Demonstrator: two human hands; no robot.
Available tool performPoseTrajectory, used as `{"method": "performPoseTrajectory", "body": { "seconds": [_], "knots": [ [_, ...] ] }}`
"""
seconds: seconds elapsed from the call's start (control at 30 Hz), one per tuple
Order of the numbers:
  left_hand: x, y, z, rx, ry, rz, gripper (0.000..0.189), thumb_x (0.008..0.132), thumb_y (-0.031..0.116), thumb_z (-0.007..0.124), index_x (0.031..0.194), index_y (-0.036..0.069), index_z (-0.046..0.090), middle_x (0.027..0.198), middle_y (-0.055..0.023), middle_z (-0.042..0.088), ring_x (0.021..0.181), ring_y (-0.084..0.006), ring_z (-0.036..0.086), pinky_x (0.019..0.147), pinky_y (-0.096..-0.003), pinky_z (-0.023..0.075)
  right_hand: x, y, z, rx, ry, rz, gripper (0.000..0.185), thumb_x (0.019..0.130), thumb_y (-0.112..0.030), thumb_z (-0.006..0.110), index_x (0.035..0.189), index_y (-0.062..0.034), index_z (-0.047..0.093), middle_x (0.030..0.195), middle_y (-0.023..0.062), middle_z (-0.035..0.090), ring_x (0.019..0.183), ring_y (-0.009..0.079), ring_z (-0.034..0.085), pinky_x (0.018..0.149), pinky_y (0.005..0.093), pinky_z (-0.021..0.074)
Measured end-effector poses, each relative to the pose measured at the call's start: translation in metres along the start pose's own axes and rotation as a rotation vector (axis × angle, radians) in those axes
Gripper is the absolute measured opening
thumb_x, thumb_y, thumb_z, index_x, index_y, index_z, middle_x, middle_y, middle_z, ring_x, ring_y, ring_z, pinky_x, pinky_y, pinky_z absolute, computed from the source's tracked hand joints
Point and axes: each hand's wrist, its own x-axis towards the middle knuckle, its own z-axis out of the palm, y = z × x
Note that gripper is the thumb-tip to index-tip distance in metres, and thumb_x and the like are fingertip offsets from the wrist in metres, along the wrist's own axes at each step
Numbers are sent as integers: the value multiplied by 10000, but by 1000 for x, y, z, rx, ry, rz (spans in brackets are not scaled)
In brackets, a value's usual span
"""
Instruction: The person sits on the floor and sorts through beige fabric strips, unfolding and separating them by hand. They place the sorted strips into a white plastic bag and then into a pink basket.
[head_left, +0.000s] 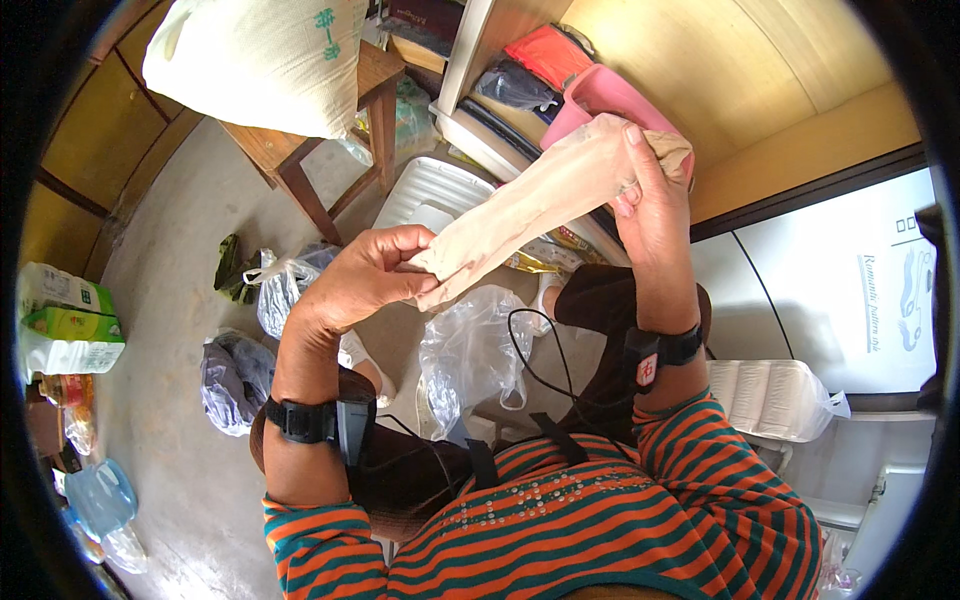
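Observation:
A beige piece of thin, stretchy fabric (525, 202), which looks like a nylon stocking, is stretched slantwise between my two hands. My left hand (360, 277) pinches its lower end between thumb and fingers. At the upper right, my right hand (652, 180) grips the other end, with some bunched fabric at the fingers. Beneath the fabric, a clear plastic bag (472, 352) lies between my legs. Behind my right hand stands a pink plastic bin (600, 97) on the cabinet shelf.
A full white woven sack (262, 67) rests on a wooden stool (300, 161). Plastic bags of cloth (236, 379) lie on the floor to the left, near packs of tissue paper (71, 322) and a blue plastic container (101, 495). Loose black cables (566, 375) cross my lap.

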Motion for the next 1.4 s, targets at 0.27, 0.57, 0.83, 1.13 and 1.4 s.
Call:
{"method": "performPoseTrajectory", "body": {
  "seconds": [0.27,0.57,0.83,1.13,1.4],
  "knots": [
    [2,1,-6,-52,209,0,175,867,-21,642,1027,50,636,889,-2,664,709,-38,591,595,-178,479,1,-5,-12,51,-41,7,72,944,-121,619,946,-50,633,709,-42,569,511,16,415,430,189,305],
    [16,-8,-14,-549,344,533,265,851,-151,477,932,60,614,1141,-154,641,1229,-318,555,1001,-388,496,-36,-47,5,-442,-1305,85,175,841,-141,743,984,-39,746,851,86,739,747,176,710,650,283,533],
    [9,4,-13,-669,65,643,163,907,24,587,763,83,539,1323,-236,535,1348,-394,407,1075,-486,421,-60,-38,22,-630,-1354,-63,168,845,-106,717,1007,-130,753,816,60,699,698,252,669,598,308,499],
    [5,11,-14,-227,256,287,54,903,54,584,917,49,636,1321,-193,555,1308,-283,468,1036,-412,448,-63,-37,25,-590,-1164,-104,113,860,-117,706,964,-99,748,623,46,559,541,206,521,531,321,377],
    [14,-4,33,16,-97,156,476,950,271,630,1342,28,509,1267,-101,599,1162,-185,542,1061,-329,367,-39,12,39,-479,-809,278,183,985,-180,559,946,-26,651,669,0,591,579,63,540,520,222,433]
  ]
}}
